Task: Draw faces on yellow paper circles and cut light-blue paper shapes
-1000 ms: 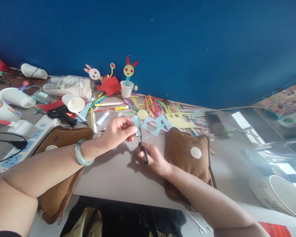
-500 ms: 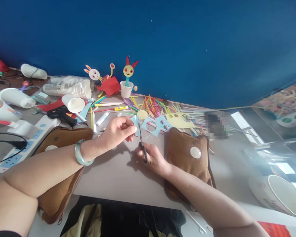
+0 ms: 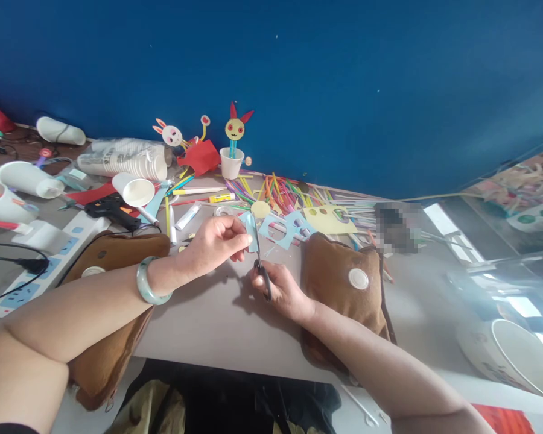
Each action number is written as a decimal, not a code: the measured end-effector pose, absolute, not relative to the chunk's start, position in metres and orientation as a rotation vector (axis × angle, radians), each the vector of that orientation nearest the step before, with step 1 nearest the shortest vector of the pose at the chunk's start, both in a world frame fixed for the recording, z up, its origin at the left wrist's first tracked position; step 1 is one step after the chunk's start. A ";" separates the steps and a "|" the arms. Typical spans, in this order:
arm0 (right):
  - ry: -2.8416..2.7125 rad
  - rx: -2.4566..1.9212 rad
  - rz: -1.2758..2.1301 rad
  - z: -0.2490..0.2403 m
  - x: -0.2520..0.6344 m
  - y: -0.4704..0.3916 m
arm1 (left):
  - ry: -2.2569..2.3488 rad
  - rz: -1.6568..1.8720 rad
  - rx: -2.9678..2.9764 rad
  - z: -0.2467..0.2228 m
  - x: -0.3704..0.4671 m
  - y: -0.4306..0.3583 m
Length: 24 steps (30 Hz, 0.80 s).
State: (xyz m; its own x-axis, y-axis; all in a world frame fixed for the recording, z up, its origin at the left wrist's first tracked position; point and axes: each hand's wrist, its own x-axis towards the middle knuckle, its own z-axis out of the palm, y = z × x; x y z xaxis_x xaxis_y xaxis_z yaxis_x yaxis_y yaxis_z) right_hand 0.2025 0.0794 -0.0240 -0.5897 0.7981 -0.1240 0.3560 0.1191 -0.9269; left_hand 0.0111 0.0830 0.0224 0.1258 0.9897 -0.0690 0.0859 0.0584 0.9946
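Between the thumb and fingers of my left hand is a small piece of light blue paper. My right hand grips black-handled scissors, their blades pointing away from me and lying along the right side of the paper. Whether the blades are parted I cannot tell. Just beyond the hands lie a yellow paper disc and a light blue sheet with round holes. A yellow sheet with cut-out holes lies farther right.
Brown plush cushions flank my hands, one on the right, another under my left forearm. A power strip, a black glue gun and paper cups crowd the left. Coloured pipe cleaners and a rabbit-eared figure stand behind.
Very little differs. Both hands keep almost the same place, with the paper and scissors still held together; the view has shifted slightly.
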 end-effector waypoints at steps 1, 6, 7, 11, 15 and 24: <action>-1.994 -1.125 1.469 -0.024 0.202 0.079 | 1.199 1.033 1.280 0.022 0.011 0.083; -1.982 -1.137 1.443 -0.023 0.202 0.079 | 1.205 1.046 1.292 0.021 0.010 0.084; -1.986 -1.137 1.439 -0.023 0.202 0.080 | 1.210 1.043 1.297 0.021 0.010 0.084; -2.009 -1.143 1.416 -0.025 0.203 0.080 | 1.227 1.038 1.315 0.021 0.009 0.084; -2.025 -1.152 1.405 -0.028 0.203 0.080 | 1.231 1.039 1.324 0.021 0.009 0.083; -2.052 -1.131 1.375 -0.029 0.204 0.079 | 1.246 1.037 1.338 0.021 0.010 0.083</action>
State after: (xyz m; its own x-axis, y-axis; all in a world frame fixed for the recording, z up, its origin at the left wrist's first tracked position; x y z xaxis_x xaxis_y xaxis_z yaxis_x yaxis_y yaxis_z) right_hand 0.2036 0.0786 -0.0288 -0.5802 0.8094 -0.0913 0.3923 0.1795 -0.9022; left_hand 0.0104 0.0830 0.0215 0.1039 0.9939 -0.0381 0.1429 0.0230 0.9895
